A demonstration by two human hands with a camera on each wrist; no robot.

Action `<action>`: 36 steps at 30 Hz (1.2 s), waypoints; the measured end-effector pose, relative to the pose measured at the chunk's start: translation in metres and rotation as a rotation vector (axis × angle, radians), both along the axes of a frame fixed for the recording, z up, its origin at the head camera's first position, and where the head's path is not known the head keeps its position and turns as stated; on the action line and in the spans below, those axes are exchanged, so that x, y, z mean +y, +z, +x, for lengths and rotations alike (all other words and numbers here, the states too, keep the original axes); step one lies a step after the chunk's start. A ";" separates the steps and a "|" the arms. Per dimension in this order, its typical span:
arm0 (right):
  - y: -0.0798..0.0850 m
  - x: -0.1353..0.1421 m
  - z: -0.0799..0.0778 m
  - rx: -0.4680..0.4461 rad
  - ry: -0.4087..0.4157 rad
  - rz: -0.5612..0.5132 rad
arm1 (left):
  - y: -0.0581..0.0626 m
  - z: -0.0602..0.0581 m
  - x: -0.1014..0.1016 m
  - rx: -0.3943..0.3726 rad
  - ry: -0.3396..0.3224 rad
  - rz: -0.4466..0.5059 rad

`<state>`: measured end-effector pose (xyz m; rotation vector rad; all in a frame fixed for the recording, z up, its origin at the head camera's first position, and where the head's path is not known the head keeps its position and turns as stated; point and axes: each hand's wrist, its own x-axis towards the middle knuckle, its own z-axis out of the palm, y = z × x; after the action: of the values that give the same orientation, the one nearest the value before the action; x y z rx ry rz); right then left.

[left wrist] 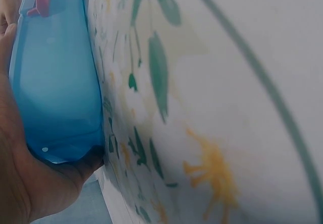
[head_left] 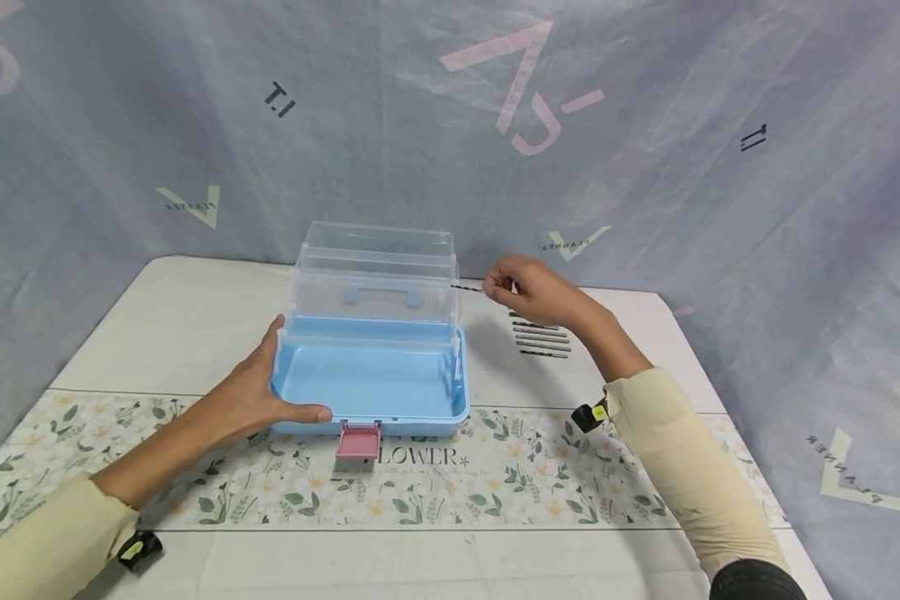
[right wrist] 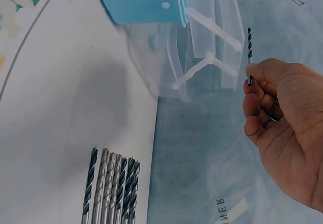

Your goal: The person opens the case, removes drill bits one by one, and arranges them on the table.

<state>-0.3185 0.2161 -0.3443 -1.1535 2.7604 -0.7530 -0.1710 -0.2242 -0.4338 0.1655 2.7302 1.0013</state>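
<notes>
My right hand [head_left: 528, 290] pinches a slim dark drill bit [right wrist: 250, 45] between thumb and index finger, its twisted end pointing away from the hand. In the head view the bit's tip overlaps the right edge of the raised clear lid [head_left: 378, 262]. A light-blue plastic box [head_left: 367, 375] stands with its lid up and its blue inside showing. My left hand [head_left: 258, 387] spans the box's left end, the straight thumb along the front rim and the fingers against the side. Several drill bits [head_left: 542, 337], dark and silvery, lie in a row below the right hand.
A pink latch [head_left: 358, 442] hangs down at the box's front. Under everything is a white table cover [head_left: 450, 562] with a floral band. Grey printed cloth [head_left: 390, 125] rises behind the table and at both sides.
</notes>
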 end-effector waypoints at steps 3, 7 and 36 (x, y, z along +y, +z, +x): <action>-0.003 0.004 0.001 -0.002 -0.005 0.002 | 0.000 0.000 0.000 -0.003 -0.002 0.000; -0.006 0.009 0.003 -0.003 -0.011 0.003 | 0.000 0.000 0.001 0.000 -0.004 0.002; -0.029 0.042 0.013 -0.067 -0.096 0.033 | 0.001 0.001 0.000 0.012 -0.009 -0.007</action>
<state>-0.3058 0.2583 -0.3737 -0.9778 2.7783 -0.7379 -0.1705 -0.2239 -0.4329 0.1825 2.7413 0.9912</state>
